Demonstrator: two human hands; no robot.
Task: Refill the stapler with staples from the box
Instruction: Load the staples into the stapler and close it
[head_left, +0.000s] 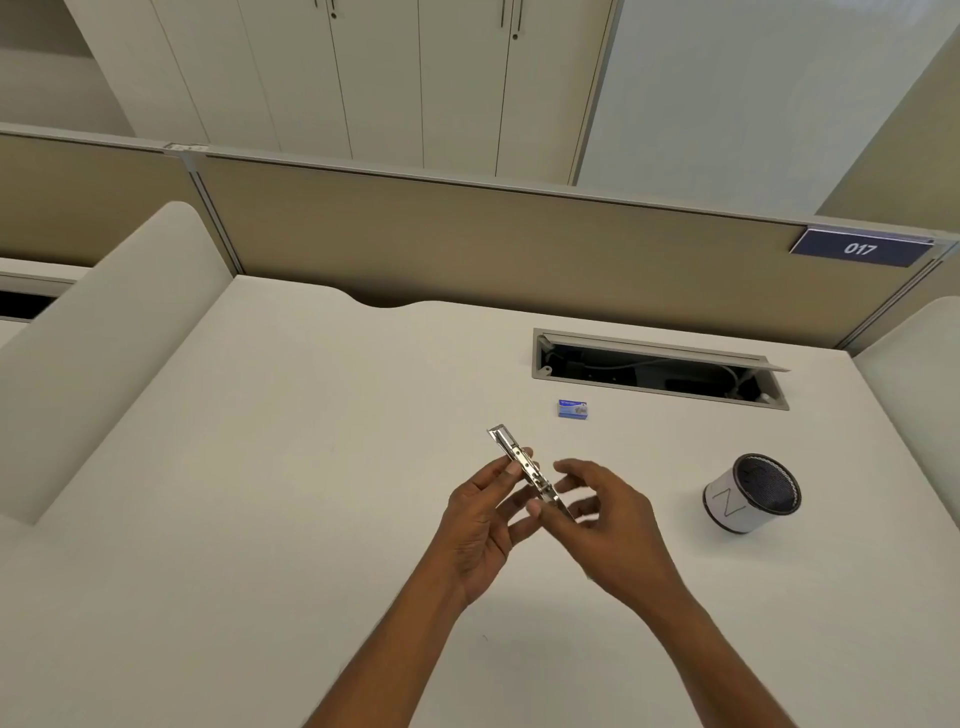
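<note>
A slim silver metal stapler (511, 457) is held above the white desk, tilted with its far end pointing up and to the left. My left hand (483, 525) grips its middle between thumb and fingers. My right hand (605, 519) is at the stapler's near end, its fingers spread and slightly blurred; its hold on the stapler is unclear. A small blue staple box (572, 409) lies closed on the desk beyond the hands, a little to the right.
A white cylindrical pen holder (748, 493) with a black mesh inside lies tipped at the right. An open cable hatch (660, 369) is set in the desk behind the box. Beige partitions (467, 234) border the desk (260, 467) at the back and sides.
</note>
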